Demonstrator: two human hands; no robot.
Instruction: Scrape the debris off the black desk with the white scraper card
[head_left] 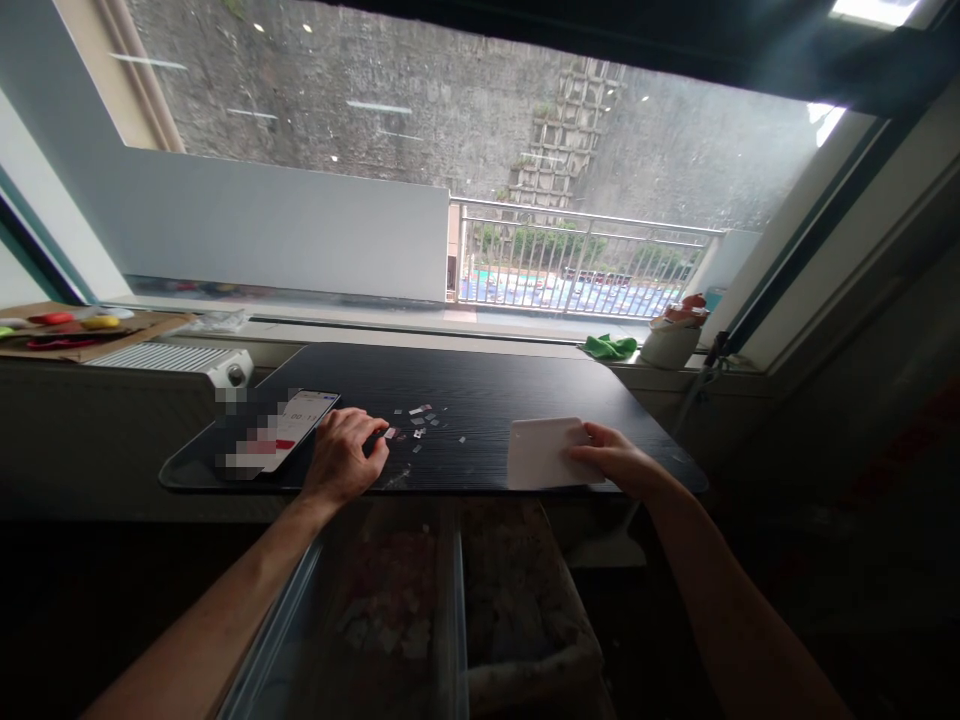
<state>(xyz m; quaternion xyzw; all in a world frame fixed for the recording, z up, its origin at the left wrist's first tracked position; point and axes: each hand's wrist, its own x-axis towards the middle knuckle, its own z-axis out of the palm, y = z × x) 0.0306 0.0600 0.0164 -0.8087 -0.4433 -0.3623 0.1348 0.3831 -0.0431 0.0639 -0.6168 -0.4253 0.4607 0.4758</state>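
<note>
My left hand rests on the black table with fingers curled, thumb and index finger close together beside the small scattered chips. One pale chip lies right at those fingertips; whether they pinch it or something else is too small to tell. My right hand grips the right edge of a thin white card with rounded corners, between thumb and fingers. That card is held low over the front right of the table. A phone showing timer digits lies just left of my left hand.
The black table stands against the window ledge. Below its front edge are a clear-walled bin with scraps and a lined box. A green cloth and a pale pot sit at the back right, a radiator at left.
</note>
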